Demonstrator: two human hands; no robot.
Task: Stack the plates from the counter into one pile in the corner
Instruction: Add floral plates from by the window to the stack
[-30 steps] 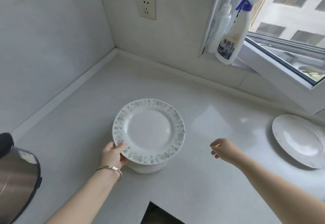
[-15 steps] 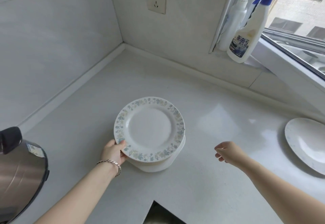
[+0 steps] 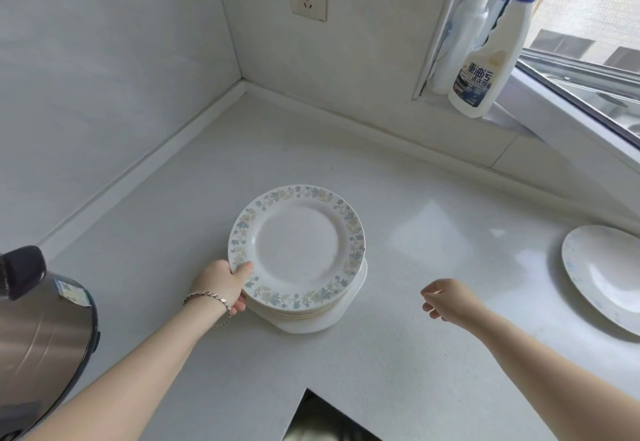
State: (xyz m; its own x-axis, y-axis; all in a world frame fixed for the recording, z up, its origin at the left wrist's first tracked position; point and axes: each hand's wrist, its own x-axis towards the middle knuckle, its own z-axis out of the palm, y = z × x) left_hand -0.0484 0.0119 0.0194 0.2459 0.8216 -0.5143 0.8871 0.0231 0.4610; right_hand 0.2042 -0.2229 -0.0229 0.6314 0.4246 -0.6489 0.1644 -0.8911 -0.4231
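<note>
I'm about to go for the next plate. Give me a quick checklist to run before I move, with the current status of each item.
1. Left hand grips the rim of the top plate: ok.
2. Right hand holds nothing: ok.
3. Pile squared up: not ok, the bottom white plate juts out on the right.
4. Pile set in the corner: not ok, bare counter lies between them.
5. All plates stacked: not ok, a lone plate lies apart at the right.
6. Path from the right hand to the lone plate free: ok.
</note>
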